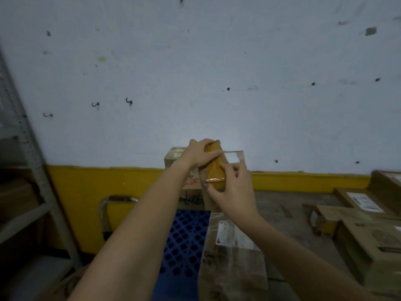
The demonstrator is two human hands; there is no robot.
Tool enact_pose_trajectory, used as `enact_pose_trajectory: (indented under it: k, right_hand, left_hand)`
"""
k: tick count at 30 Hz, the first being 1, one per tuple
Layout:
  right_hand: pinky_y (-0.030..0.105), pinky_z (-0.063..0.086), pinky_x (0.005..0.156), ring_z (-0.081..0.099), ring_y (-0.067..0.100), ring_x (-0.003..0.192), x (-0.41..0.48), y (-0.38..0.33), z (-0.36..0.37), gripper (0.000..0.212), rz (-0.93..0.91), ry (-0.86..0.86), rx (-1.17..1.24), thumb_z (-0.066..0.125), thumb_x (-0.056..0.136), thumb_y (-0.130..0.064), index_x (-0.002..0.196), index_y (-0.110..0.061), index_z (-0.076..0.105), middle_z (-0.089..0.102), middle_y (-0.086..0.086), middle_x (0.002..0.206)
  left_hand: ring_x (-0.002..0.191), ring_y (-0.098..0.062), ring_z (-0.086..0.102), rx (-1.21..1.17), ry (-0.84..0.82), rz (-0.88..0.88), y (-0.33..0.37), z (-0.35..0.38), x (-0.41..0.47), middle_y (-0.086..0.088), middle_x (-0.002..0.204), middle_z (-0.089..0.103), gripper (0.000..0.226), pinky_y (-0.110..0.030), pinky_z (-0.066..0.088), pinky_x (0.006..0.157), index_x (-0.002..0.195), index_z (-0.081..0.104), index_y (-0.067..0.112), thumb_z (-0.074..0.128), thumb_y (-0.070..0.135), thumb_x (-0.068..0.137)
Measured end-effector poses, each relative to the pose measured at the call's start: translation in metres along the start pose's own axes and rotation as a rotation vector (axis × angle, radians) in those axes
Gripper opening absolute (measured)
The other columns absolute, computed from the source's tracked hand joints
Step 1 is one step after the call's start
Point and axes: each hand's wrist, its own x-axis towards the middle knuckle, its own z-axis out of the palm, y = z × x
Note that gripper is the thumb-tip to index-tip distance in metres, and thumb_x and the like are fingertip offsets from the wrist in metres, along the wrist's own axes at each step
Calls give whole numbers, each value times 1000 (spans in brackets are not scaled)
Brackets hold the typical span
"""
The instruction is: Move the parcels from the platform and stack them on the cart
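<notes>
Marked white wall, yellow base

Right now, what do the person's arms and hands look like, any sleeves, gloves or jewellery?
Both arms are bare as far as the frame shows, no sleeves in view. The left hand and right hand wear no gloves. No watch, bracelet or ring shows, though the dim picture could hide small items.

Both forearms are bare along their visible length, like the left hand and right hand
</notes>
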Motion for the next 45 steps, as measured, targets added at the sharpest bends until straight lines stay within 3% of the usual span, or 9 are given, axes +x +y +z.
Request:
enact_pose_trajectory:
  k: [4, 8, 12, 18, 21, 25, 34, 39, 45]
  right_hand:
    - [29, 49, 81, 39, 17, 116, -4, -47, 48, 59, 18, -55, 65, 58, 83, -48, 133, -31, 34, 29, -1, 129]
    - [27, 44, 80, 29, 23, 127, -18, -76, 108, 59, 73, -181, 13, 54, 85, -46, 137, -31, 31, 25, 1, 138]
    - [22, 39, 72, 35, 23, 115, -34, -93, 161, 54, 137, -267, -25, 53, 84, -44, 133, -31, 35, 32, 2, 128]
    - [20, 39, 78, 31, 21, 118, -44, -105, 212, 61, 224, -355, -39, 51, 82, -48, 137, -32, 29, 27, -2, 131]
    - [19, 38, 79, 29, 20, 120, -40, -106, 223, 58, 235, -338, -69, 50, 82, -49, 134, -34, 31, 25, -1, 134]
    - [20, 38, 81, 29, 21, 121, -35, -106, 232, 59, 242, -323, -83, 50, 82, -48, 136, -34, 30, 27, -1, 135]
    - [24, 40, 84, 28, 22, 126, -31, -103, 238, 59, 253, -348, -79, 48, 83, -53, 136, -35, 28, 22, -3, 143]
    - [22, 40, 76, 33, 22, 122, -30, -100, 226, 63, 208, -334, -98, 42, 85, -60, 141, -41, 21, 26, -1, 140]
    - [34, 43, 89, 30, 25, 127, -20, -83, 190, 62, 218, -343, -71, 42, 86, -57, 142, -36, 26, 30, 1, 140]
  left_hand:
    - [122, -26, 48, 12, -52, 27, -63, -25, -2, -9, 139, 45, 60, -35, 44, 96, 136, 43, 25, 55, 54, 85]
    - [114, -21, 50, -4, -145, -24, -131, -26, -8, -7, 134, 49, 66, -26, 39, 81, 133, 45, 19, 62, 55, 80]
    - [97, -15, 47, 4, -219, -48, -191, -16, -16, -7, 127, 51, 69, -24, 41, 73, 130, 44, 16, 64, 56, 78]
    - [118, -22, 48, -30, -270, -117, -248, 5, -21, -6, 135, 46, 72, -26, 46, 86, 134, 44, 18, 64, 57, 77]
    - [121, -23, 46, -44, -242, -98, -255, 8, -18, -6, 135, 42, 70, -29, 45, 92, 135, 43, 21, 61, 59, 79]
    - [119, -21, 44, -54, -221, -125, -259, 10, -15, -4, 131, 34, 70, -25, 39, 86, 136, 41, 25, 59, 61, 79]
    - [119, -21, 44, -95, -219, -121, -264, 12, -10, -4, 131, 36, 67, -26, 39, 85, 135, 41, 26, 60, 59, 79]
    - [120, -24, 45, -47, -191, -150, -262, 10, -8, -7, 134, 40, 74, -33, 44, 90, 137, 39, 29, 57, 67, 76]
    - [127, -31, 38, 44, -54, -157, -238, 5, -5, -12, 137, 42, 73, -43, 37, 101, 139, 39, 25, 56, 63, 79]
